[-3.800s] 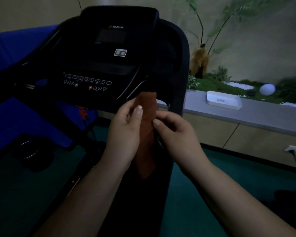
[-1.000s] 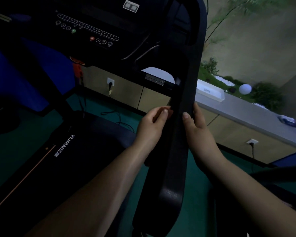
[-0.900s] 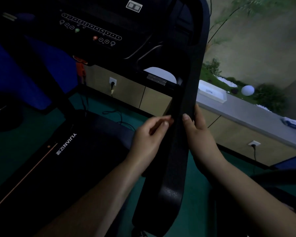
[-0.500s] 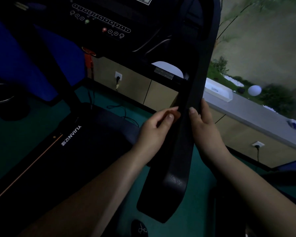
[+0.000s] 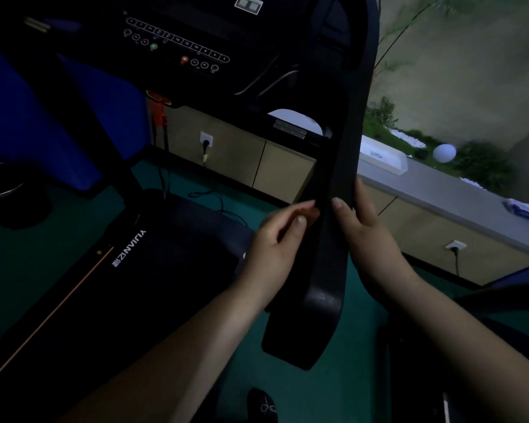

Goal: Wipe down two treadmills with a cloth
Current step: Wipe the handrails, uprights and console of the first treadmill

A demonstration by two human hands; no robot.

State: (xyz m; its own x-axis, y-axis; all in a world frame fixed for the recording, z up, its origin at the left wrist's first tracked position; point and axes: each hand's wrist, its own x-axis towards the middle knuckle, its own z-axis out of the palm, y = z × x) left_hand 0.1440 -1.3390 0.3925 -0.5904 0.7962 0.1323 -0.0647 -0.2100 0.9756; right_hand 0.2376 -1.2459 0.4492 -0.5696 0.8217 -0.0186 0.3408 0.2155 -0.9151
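The right hand (image 5: 370, 239) wraps around the treadmill's black right handrail (image 5: 333, 227), thumb on top. The left hand (image 5: 275, 248) pinches at the rail's inner edge; the cloth is barely visible there, so what it holds is unclear. Above sits the button console (image 5: 177, 41), below left the belt deck (image 5: 110, 288).

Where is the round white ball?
In the head view, the white ball sits far right, among the green plants behind the grey ledge, beside the white tray.

The black plastic treadmill (image 5: 333, 166) carries white lettering and a thin orange stripe on its deck, over a teal floor (image 5: 333, 389), beside beige wooden cabinets (image 5: 235, 154) and a white round lamp (image 5: 444, 152).
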